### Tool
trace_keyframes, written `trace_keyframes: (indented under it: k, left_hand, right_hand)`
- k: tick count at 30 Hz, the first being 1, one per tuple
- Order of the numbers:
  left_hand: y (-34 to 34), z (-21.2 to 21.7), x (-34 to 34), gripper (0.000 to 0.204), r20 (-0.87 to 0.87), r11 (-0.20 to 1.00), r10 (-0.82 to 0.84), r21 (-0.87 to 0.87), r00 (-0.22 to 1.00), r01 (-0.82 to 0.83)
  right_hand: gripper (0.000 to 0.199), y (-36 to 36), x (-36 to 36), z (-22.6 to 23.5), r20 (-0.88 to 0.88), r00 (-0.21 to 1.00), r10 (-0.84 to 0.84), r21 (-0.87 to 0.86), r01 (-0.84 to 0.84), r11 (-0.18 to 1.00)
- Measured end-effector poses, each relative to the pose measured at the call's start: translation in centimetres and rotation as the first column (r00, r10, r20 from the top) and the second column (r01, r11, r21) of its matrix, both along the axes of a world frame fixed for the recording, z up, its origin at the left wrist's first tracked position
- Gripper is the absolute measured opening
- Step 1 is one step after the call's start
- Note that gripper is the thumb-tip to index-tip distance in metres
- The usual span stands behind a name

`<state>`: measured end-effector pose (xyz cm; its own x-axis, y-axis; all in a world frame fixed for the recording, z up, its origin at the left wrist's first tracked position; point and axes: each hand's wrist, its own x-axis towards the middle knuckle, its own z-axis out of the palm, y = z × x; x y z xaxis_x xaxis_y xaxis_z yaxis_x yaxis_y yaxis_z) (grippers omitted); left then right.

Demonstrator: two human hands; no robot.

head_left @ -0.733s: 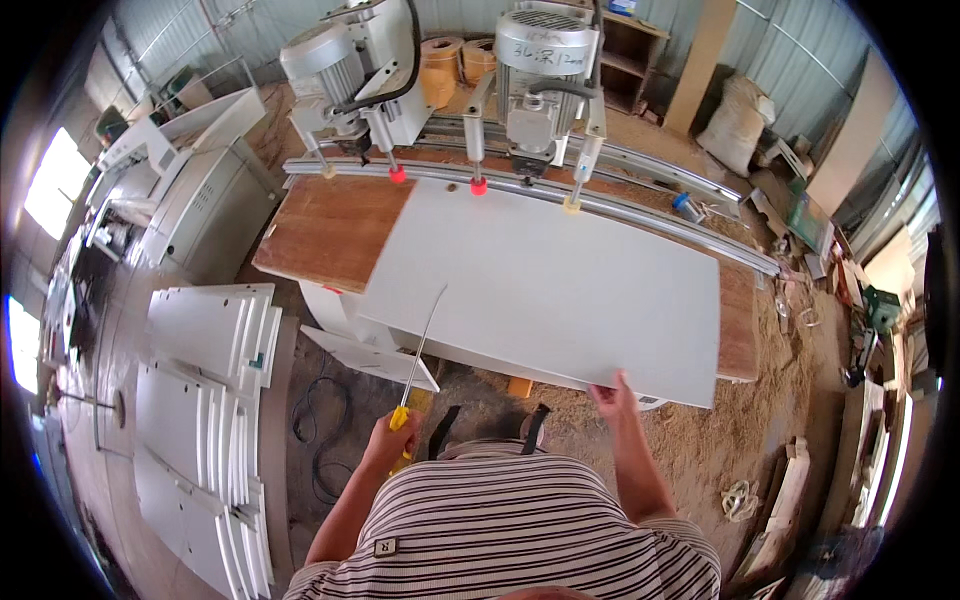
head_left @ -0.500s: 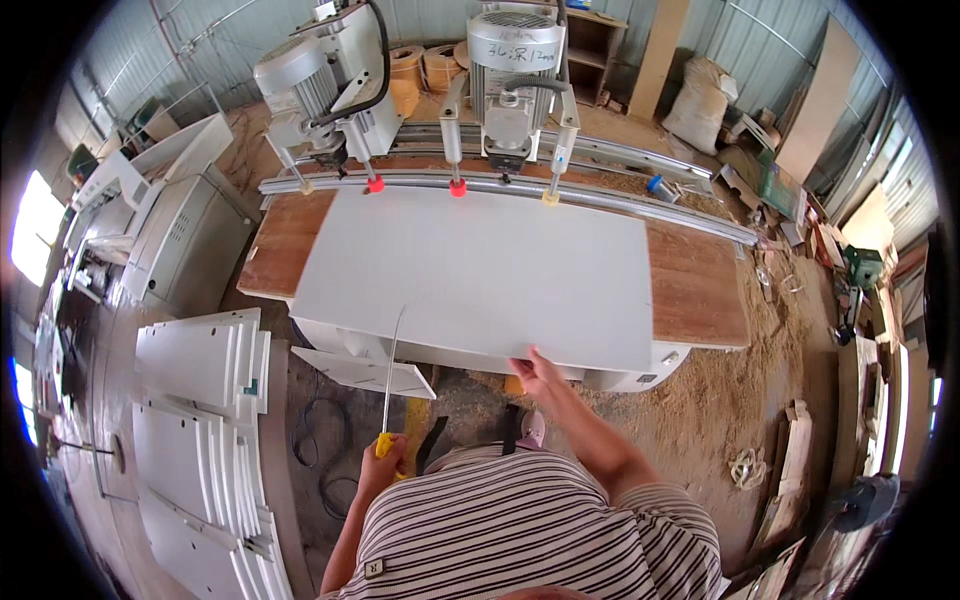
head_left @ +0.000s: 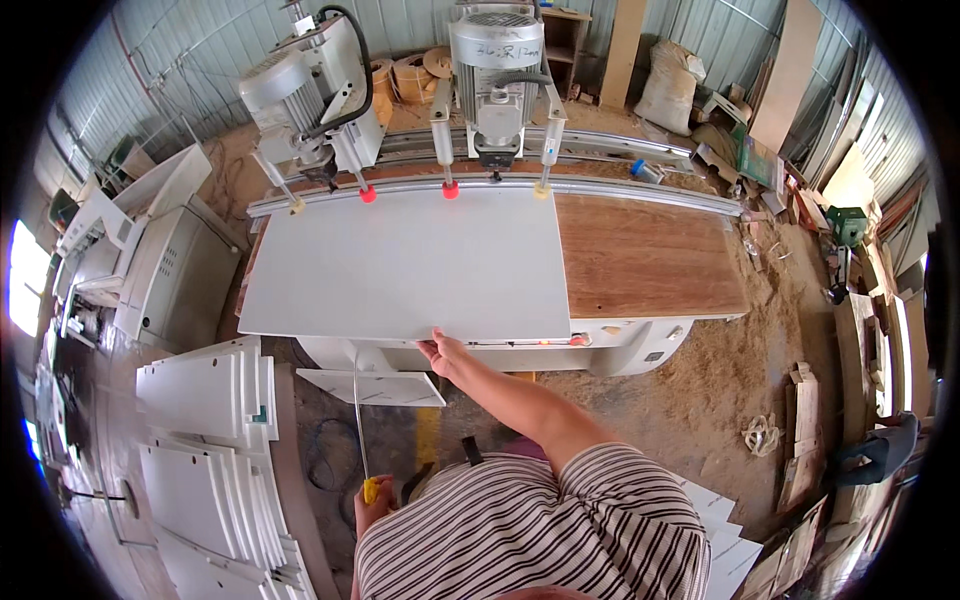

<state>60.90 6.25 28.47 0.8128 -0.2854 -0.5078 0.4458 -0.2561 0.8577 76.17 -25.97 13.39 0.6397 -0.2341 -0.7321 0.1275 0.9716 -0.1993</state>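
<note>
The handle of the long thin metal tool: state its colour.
The handle is yellow, seen best in the head view.

Right hand (head_left: 441,355) stretches ahead, forearm (head_left: 515,397) angled leftward; left hand (head_left: 372,505) curls low

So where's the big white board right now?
In the head view, the white board lies left of centre, over the left part of the brown bench, with the right hand at its near edge.
</note>
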Motion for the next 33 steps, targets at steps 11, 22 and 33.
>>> trace_keyframes:
  k: [11,22,33]
  left_hand:
    - [-0.5,0.6,1.1,0.022,-0.031,0.998,-0.058,0.017,0.998,0.059]
    - [-1.9,0.9,2.1,0.018,0.056,0.969,-0.246,-0.004,0.968,0.247]
    - [-4.6,3.4,0.7,0.012,0.087,0.963,-0.200,0.200,0.976,0.179]
  right_hand:
    - [0.022,0.9,0.3,0.7,-0.016,0.998,0.068,-0.066,-0.069,0.995]
    - [0.020,0.1,-0.9,2.1,0.030,0.973,0.228,-0.116,-0.224,0.968]
    - [0.025,-2.7,-6.4,2.7,-0.052,0.837,0.545,-0.310,-0.532,0.788]
